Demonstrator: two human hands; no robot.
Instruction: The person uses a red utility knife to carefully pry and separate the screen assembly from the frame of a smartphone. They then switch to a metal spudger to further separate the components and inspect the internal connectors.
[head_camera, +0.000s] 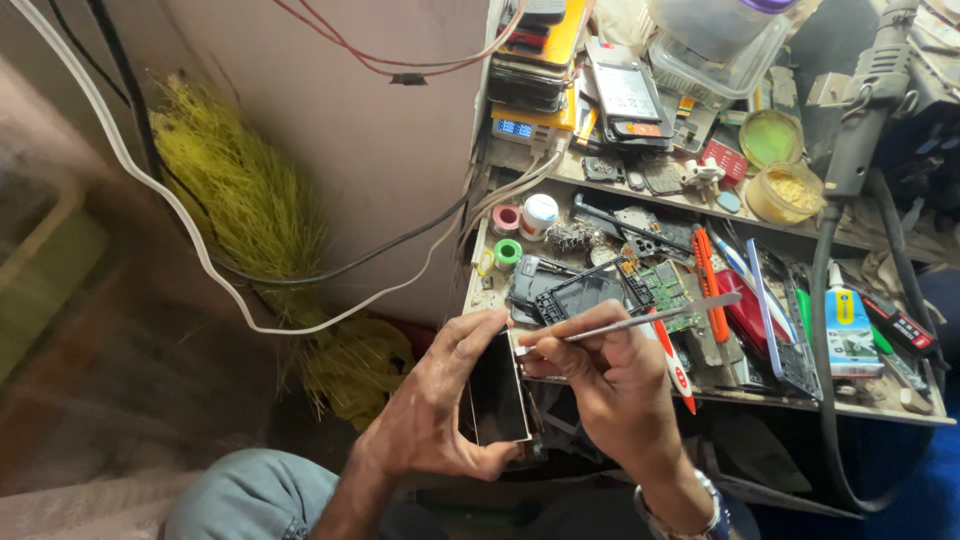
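My left hand (440, 400) grips a small opened phone body (500, 395) by its edges, held upright in front of the cluttered bench. My right hand (610, 385) pinches a thin metal pry tool (640, 320) like a pen. Its tip touches the top edge of the phone, and its flat end points right over the bench. A watch sits on my right wrist. My knee in blue jeans (250, 495) is below the hands.
The wooden bench (800, 405) holds phone frames (570, 290), a green circuit board (665, 285), an orange-handled tool (710, 285), a glue tube (848, 325), tape rolls (508, 250) and small round tins (785, 190). Stacked phones (540, 60) stand behind. White and black cables (200, 250) and a yellow-green broom (250, 200) hang on the left.
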